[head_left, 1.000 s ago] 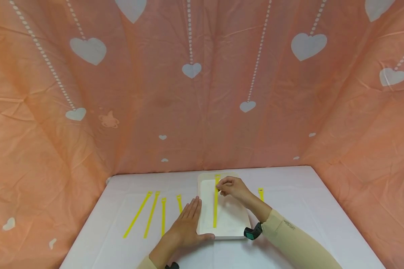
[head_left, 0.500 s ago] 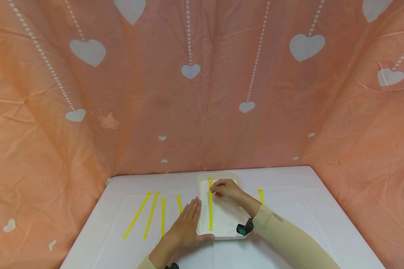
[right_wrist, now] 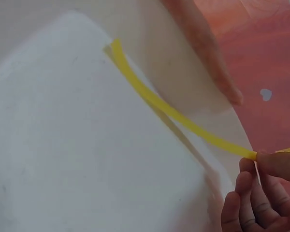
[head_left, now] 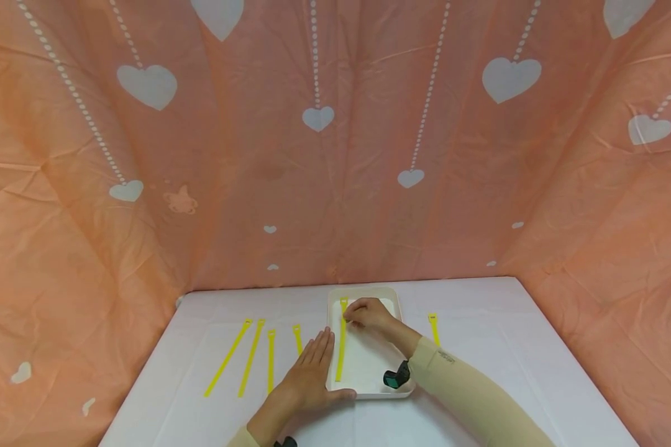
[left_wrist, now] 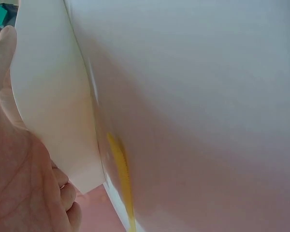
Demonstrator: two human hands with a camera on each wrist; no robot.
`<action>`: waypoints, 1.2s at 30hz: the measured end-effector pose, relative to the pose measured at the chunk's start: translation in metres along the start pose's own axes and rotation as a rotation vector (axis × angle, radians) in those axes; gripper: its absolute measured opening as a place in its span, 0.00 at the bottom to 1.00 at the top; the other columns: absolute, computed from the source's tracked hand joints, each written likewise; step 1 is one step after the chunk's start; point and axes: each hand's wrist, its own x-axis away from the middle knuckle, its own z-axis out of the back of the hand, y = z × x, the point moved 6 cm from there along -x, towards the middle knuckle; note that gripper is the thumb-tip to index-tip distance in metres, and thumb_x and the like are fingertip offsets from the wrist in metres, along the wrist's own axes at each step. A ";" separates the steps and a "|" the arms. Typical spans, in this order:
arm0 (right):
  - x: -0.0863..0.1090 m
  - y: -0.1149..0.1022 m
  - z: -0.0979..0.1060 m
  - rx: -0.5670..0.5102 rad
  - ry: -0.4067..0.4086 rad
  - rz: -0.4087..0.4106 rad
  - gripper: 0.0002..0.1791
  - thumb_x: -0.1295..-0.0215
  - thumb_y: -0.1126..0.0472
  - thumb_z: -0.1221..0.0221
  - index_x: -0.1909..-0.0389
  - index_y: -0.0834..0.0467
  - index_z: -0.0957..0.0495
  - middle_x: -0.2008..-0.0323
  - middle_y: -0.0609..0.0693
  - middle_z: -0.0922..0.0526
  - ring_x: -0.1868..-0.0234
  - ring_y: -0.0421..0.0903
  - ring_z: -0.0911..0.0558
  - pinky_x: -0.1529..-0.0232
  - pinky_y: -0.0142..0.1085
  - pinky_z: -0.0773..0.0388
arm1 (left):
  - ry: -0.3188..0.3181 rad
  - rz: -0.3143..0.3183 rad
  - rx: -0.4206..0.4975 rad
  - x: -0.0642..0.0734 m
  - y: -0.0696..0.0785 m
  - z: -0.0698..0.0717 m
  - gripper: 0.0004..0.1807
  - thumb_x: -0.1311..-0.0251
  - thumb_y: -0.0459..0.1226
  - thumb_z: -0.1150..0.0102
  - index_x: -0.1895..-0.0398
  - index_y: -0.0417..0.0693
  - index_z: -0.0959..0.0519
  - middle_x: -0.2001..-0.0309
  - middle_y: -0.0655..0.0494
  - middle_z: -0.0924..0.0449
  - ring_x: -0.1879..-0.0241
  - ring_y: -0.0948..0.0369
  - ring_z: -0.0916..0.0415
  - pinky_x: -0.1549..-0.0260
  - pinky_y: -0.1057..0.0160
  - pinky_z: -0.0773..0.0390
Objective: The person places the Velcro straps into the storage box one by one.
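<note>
My right hand (head_left: pixel 369 315) pinches a yellow cable tie (head_left: pixel 342 354) near its slotted head, between thumb and index finger. In the right wrist view the tie (right_wrist: pixel 157 100) bows down to the floor of a white tray (right_wrist: pixel 96 135), along one side wall. My left hand (head_left: pixel 307 371) rests against the tray's left side, fingers straight and thumb along the near edge. The left wrist view has the tray's outer wall (left_wrist: pixel 53 96) beside my left palm (left_wrist: pixel 24 179). Another yellow tie (head_left: pixel 298 338) lies just left of this hand, partly hidden by it.
Farther left on the white table (head_left: pixel 173 372) lie more yellow ties, one slanted (head_left: pixel 229 358), one beside it (head_left: pixel 251 358) and one nearly straight (head_left: pixel 271 360). To the tray's right is another tie (head_left: pixel 434 329), partly behind my right forearm. A pink heart-patterned curtain (head_left: pixel 369 236) surrounds the table.
My right hand has carried the pinched cable tie leftward across the tray, from near its middle to its left wall. The left hand has stayed in place.
</note>
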 end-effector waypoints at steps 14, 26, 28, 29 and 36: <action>-0.004 -0.001 -0.012 0.041 0.010 -0.007 0.06 0.36 0.69 0.28 0.62 0.65 0.15 0.74 0.47 0.14 0.74 0.39 0.20 0.70 0.28 0.21 | -0.031 0.038 -0.002 -0.003 -0.003 -0.005 0.72 0.41 0.79 0.45 0.13 0.36 0.55 0.12 0.41 0.62 0.13 0.47 0.61 0.16 0.45 0.53; -0.005 0.002 -0.021 0.061 0.040 -0.001 0.06 0.39 0.71 0.28 0.64 0.66 0.16 0.75 0.48 0.16 0.75 0.39 0.23 0.74 0.28 0.25 | -0.006 0.018 -0.029 0.002 0.003 0.001 0.71 0.40 0.80 0.48 0.13 0.35 0.54 0.12 0.40 0.59 0.14 0.47 0.59 0.16 0.47 0.53; -0.004 0.001 -0.022 0.062 0.039 0.008 0.06 0.39 0.72 0.28 0.65 0.67 0.16 0.75 0.49 0.15 0.75 0.39 0.23 0.74 0.28 0.25 | 0.001 0.008 -0.020 0.002 0.004 0.002 0.71 0.40 0.80 0.48 0.14 0.33 0.53 0.13 0.38 0.58 0.14 0.46 0.58 0.16 0.47 0.54; -0.004 0.001 -0.023 0.061 0.037 0.012 0.06 0.40 0.73 0.28 0.65 0.67 0.16 0.75 0.50 0.15 0.74 0.39 0.23 0.74 0.28 0.26 | 0.000 0.005 -0.014 0.003 0.005 0.003 0.71 0.39 0.80 0.48 0.14 0.33 0.54 0.13 0.38 0.58 0.14 0.46 0.58 0.15 0.48 0.56; -0.003 -0.001 -0.023 0.083 0.037 0.055 0.06 0.40 0.74 0.28 0.65 0.68 0.17 0.74 0.50 0.16 0.74 0.38 0.23 0.71 0.27 0.25 | -0.027 0.005 0.001 0.004 0.009 0.009 0.69 0.37 0.77 0.45 0.15 0.31 0.54 0.13 0.36 0.59 0.14 0.44 0.58 0.16 0.45 0.55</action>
